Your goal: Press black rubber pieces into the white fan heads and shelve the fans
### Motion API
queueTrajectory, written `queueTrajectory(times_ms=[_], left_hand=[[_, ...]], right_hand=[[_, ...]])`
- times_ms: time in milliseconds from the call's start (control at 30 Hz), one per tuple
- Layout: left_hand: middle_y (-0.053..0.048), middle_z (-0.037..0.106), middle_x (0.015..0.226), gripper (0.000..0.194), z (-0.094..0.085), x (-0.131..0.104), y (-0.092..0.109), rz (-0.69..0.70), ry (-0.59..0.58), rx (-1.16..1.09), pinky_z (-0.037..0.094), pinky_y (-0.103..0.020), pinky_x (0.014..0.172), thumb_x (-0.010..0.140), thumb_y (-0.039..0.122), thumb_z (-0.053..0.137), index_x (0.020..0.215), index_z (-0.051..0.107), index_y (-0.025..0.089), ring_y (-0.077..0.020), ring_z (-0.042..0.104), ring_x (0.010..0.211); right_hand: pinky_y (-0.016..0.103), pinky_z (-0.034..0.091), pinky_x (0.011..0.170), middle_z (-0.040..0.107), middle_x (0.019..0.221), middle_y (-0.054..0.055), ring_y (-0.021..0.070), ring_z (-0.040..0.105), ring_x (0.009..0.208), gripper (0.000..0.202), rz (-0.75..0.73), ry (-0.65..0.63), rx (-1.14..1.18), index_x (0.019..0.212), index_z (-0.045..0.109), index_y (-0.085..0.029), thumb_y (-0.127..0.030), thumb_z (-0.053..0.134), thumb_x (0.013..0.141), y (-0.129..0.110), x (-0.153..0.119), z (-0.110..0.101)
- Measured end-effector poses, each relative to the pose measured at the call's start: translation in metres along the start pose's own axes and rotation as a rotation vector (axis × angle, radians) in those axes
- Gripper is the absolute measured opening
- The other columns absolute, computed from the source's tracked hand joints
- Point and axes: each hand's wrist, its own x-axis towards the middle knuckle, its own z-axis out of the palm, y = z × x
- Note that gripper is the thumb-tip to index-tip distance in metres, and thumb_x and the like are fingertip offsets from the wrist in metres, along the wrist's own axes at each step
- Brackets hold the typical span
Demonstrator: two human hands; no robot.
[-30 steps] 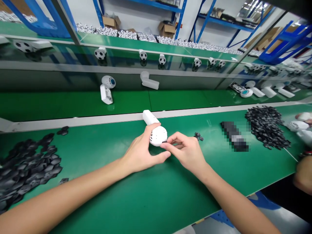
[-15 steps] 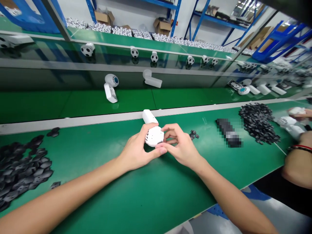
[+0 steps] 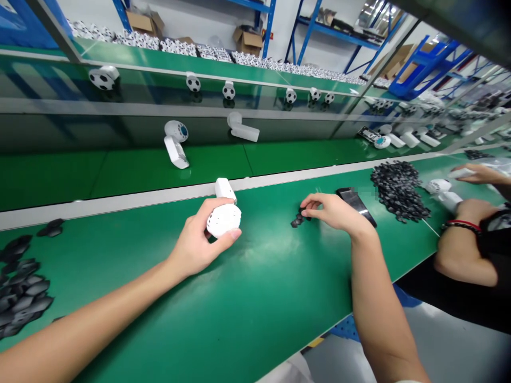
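A white round-headed device (image 3: 224, 220) is gripped at its head by my left hand (image 3: 195, 234), fingers behind and thumb along the lower edge. Its white rectangular part (image 3: 224, 190) points away toward the metal rail. To the right, my right hand (image 3: 325, 208) has its fingertips pinched together at a few small black pieces (image 3: 296, 220) on the green table (image 3: 255, 298). Whether a piece is between those fingertips is hidden. A dark flat object (image 3: 356, 205) lies just beyond my right hand.
Black parts are heaped at the left (image 3: 27, 287) and right (image 3: 399, 190). Two white devices, one at the left (image 3: 175, 143), lie past the rail (image 3: 179, 193). Football-patterned pieces (image 3: 228, 90) line the shelf. At the right, a person's arms (image 3: 463, 244) are near another white device (image 3: 438, 186).
My right hand has left the white device and moved right to the small black pieces. My left hand still holds the device. The whole view has shifted somewhat.
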Motion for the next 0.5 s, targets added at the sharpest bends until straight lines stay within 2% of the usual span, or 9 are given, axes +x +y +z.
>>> queueTrajectory(times_ms=[100, 300, 400, 500], left_hand=[[-0.004, 0.067, 0.112, 0.054, 0.003, -0.003, -0.003, -0.035, -0.015, 0.004, 0.046, -0.024, 0.064, 0.091, 0.048, 0.073, 0.137, 0.054, 0.026, -0.0134, 0.056, 0.075], [-0.007, 0.063, 0.13, 0.055, 0.003, -0.002, -0.006, -0.068, 0.03, -0.029, 0.048, -0.025, 0.07, 0.091, 0.048, 0.072, 0.138, 0.053, 0.026, -0.0169, 0.061, 0.09], [-0.007, 0.063, 0.127, 0.055, 0.004, -0.002, -0.005, -0.067, 0.02, -0.032, 0.048, -0.025, 0.069, 0.091, 0.047, 0.073, 0.137, 0.053, 0.026, -0.0165, 0.06, 0.088], [-0.005, 0.065, 0.12, 0.055, 0.004, -0.002, -0.005, -0.074, 0.006, -0.038, 0.047, -0.024, 0.067, 0.091, 0.048, 0.073, 0.137, 0.053, 0.026, -0.0151, 0.058, 0.083]], right_hand=[[0.033, 0.052, 0.08, 0.077, 0.095, 0.006, 0.0213, 0.071, 0.089, 0.018, 0.001, 0.011, -0.019, 0.099, 0.079, -0.019, -0.032, 0.071, 0.089, -0.002, 0.0, 0.003], [0.031, 0.053, 0.077, 0.077, 0.093, 0.005, 0.0201, 0.071, 0.088, 0.013, 0.048, 0.015, -0.011, 0.093, 0.074, -0.019, -0.03, 0.07, 0.089, 0.004, -0.002, -0.001], [0.031, 0.052, 0.078, 0.076, 0.093, 0.005, 0.0197, 0.07, 0.088, 0.012, 0.064, 0.028, -0.028, 0.094, 0.072, -0.018, -0.029, 0.067, 0.09, 0.01, -0.003, -0.003], [0.034, 0.052, 0.086, 0.073, 0.1, 0.006, 0.0209, 0.069, 0.095, 0.019, -0.01, 0.045, -0.033, 0.104, 0.072, -0.019, -0.031, 0.069, 0.09, 0.013, -0.004, -0.004]])
